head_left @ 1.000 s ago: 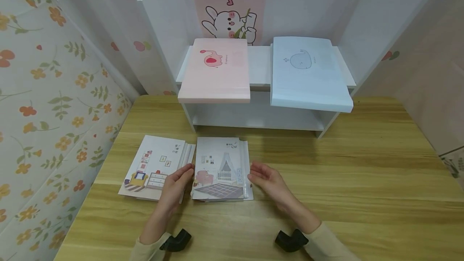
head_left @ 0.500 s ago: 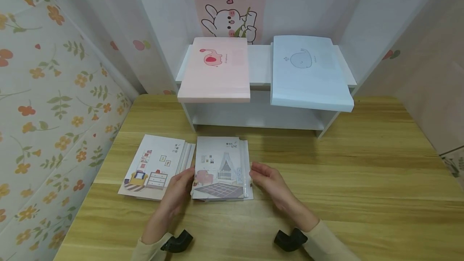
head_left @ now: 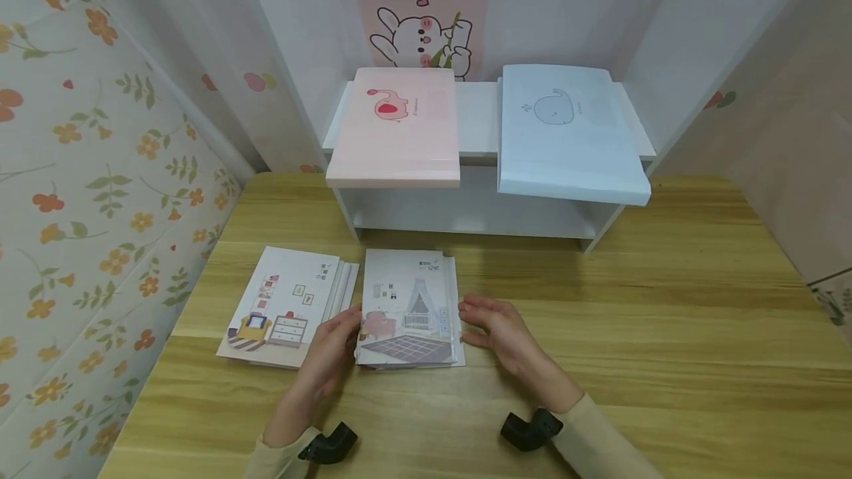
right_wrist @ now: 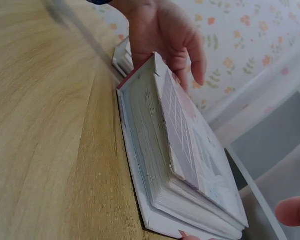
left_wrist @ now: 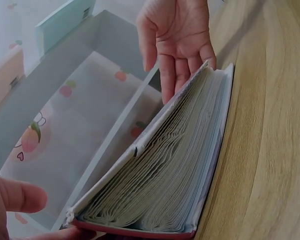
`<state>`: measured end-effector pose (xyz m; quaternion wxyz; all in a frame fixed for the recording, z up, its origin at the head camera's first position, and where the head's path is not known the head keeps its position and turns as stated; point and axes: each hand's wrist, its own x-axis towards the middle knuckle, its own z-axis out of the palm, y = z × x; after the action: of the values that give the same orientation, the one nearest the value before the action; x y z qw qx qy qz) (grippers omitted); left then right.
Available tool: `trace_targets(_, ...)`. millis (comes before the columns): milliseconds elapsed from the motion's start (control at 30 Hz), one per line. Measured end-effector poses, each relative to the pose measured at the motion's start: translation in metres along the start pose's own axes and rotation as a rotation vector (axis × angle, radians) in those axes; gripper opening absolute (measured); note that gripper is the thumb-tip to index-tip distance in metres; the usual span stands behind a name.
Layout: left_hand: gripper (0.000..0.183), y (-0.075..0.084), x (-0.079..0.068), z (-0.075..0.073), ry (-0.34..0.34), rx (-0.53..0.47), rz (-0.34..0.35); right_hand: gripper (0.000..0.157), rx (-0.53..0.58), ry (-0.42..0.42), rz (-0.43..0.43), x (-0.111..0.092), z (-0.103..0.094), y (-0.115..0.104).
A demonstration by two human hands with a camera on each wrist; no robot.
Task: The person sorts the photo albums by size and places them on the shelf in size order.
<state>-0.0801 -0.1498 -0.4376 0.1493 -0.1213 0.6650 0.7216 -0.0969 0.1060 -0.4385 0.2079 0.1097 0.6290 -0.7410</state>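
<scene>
A thick photo album [head_left: 406, 309], with a room drawn on its white cover, lies flat on the table between both hands. In the left wrist view, its many pages [left_wrist: 154, 170] fan out between the covers. My left hand [head_left: 329, 353] touches the album's left, spine side, with extended fingers and the thumb raised. On the opposite side, my right hand [head_left: 502, 335] has its fingers at the album's right edge and its thumb apart from them. Left of it lies another white album [head_left: 282, 309] with a furniture drawing, close beside my left hand.
Behind the albums stands a white shelf [head_left: 475, 202] with tall side panels. On its upper board lie a pink album [head_left: 399, 131] with an elephant and a light blue album [head_left: 566, 143] with a whale, both overhanging the front. A flowered curtain [head_left: 86, 242] hangs at the left.
The left hand has moved slightly right, and the middle album's upper cover has shifted a little right with it. The right thumb has spread away from its fingers.
</scene>
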Motion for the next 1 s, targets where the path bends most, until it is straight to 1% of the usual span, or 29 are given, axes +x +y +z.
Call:
trace_targets(100,0.044,0.0,0.0,0.002,0.006,0.003,-0.001,0.044,0.002,0.015,0.005,0.0,0.0,0.0)
trace_targets(233,0.046,0.0,0.0,0.005,-0.007,0.001,0.019,0.043,0.0,0.043,0.006,-0.001,0.001,0.0)
trace_targets(333,0.047,0.001,0.0,0.006,-0.006,0.031,0.026,0.042,0.0,0.062,0.01,-0.001,0.003,0.0)
trace_targets(467,0.047,0.001,-0.002,0.009,-0.011,0.096,0.041,0.04,0.009,0.081,0.016,0.001,0.004,0.0)
trace_targets(567,0.048,0.001,-0.003,0.012,-0.011,0.134,0.056,0.041,0.011,0.084,0.014,0.001,0.004,0.0)
trace_targets(733,0.047,0.002,-0.004,0.015,-0.011,0.171,0.085,0.042,0.014,0.082,0.025,0.0,0.003,-0.001)
trace_targets(867,0.047,0.002,-0.004,0.016,-0.025,0.211,0.086,0.04,0.013,0.082,0.025,0.001,0.002,-0.002)
trace_targets(1000,0.046,0.001,-0.003,0.017,-0.023,0.215,0.096,0.039,-0.005,0.071,0.014,0.001,0.002,-0.002)
